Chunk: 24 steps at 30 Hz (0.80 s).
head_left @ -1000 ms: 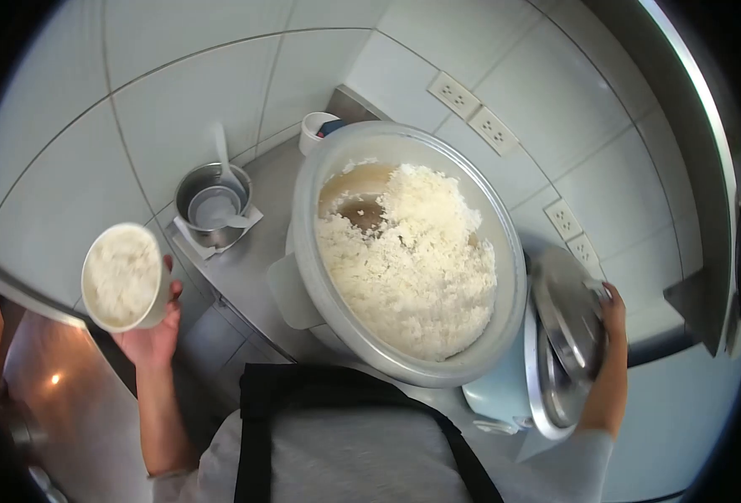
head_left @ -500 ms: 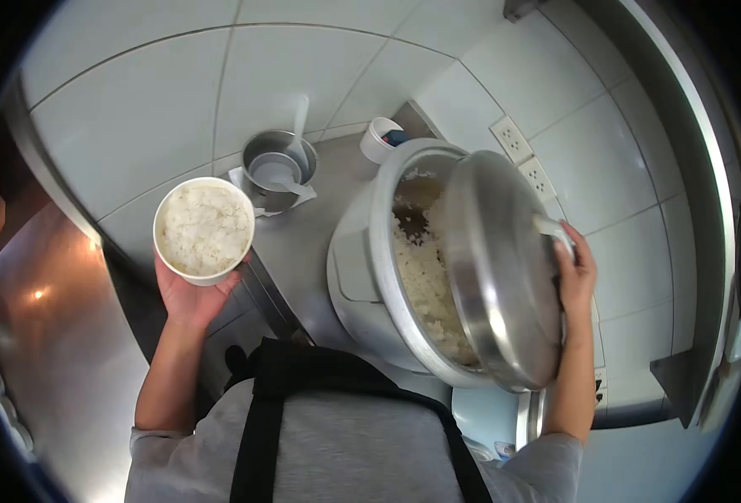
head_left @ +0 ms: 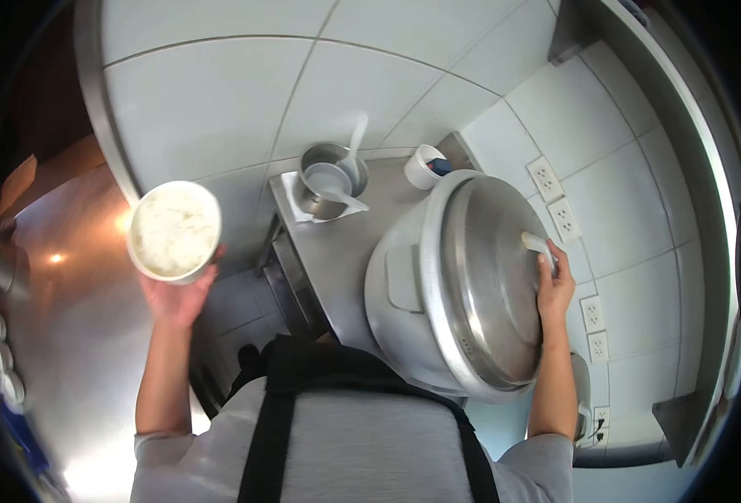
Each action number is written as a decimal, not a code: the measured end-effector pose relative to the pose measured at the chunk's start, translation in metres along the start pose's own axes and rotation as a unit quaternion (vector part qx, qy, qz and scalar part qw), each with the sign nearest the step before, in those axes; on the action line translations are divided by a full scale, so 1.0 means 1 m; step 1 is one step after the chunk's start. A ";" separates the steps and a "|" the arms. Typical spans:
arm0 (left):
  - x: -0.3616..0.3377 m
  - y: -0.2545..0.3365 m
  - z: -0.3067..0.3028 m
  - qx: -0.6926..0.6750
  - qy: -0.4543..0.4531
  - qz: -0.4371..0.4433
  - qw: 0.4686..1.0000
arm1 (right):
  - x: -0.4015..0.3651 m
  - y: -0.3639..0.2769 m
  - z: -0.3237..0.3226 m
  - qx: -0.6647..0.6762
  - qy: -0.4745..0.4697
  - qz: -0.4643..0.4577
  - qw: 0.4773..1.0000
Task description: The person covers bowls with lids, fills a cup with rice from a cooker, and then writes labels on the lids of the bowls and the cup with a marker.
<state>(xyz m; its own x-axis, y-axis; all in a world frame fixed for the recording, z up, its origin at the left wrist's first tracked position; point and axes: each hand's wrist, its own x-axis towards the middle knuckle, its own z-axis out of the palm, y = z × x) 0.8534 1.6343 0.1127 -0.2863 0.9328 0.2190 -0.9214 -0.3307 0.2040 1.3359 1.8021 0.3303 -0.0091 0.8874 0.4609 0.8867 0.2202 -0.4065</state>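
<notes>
Over it came: the lid (head_left: 496,277), tilted half across the cooker (head_left: 396,335) half a second earlier, now covered the whole mouth, and the rice inside was gone from sight! Whether the rim had seated all the way round, the view couldn't settle. The right hand (head_left: 558,281) was on the pale lid handle (head_left: 536,244), fingers bent about it with the thumb alongside; how tightly they pinched couldn't be told. Gripping there made sense, keeping the skin off metal that was probably hot.

And out on the other side, the bowl (head_left: 178,277)! It sat up in the left hand (head_left: 176,302), well apart from the cooker, over the gap beside the counter (head_left: 345,256). The palm supported it from below, fingers curled up round its side, some hidden behind it; its mouth faced up, presumably so the heaped rice (head_left: 174,228) stayed put.

Both forearms reached forward from the body, spread wide, the left palm upturned, the right arm along the lid's edge. Behind, the metal pot (head_left: 310,203) stood on a white cloth (head_left: 290,183), likely to catch drips, a white paddle (head_left: 356,141) leaning out, handle up, handy for grabbing.
</notes>
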 end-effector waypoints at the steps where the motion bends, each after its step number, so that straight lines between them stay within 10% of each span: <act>1: 0.001 -0.005 0.004 0.000 0.002 -0.006 1.000 | 0.001 0.000 0.000 -0.033 0.001 -0.002 0.999; 9: -0.020 -0.080 0.019 -0.093 -0.069 -0.108 0.987 | -0.025 -0.059 -0.023 -0.140 0.117 -0.376 0.909; 14: -0.111 -0.122 0.045 -0.080 -0.033 -0.124 0.989 | -0.119 -0.135 -0.044 0.078 -0.195 -0.378 0.902; 24: -0.379 -0.146 0.070 0.041 0.157 0.059 0.985 | -0.325 -0.128 0.076 0.245 -0.795 -0.079 0.549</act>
<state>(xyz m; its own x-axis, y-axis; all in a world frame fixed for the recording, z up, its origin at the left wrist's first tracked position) 1.1146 1.3189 0.0670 -0.4692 0.8812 -0.0579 -0.8563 -0.4380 0.2738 1.1899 1.5162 0.1723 -0.8048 -0.0133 -0.5933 0.5905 0.0821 -0.8028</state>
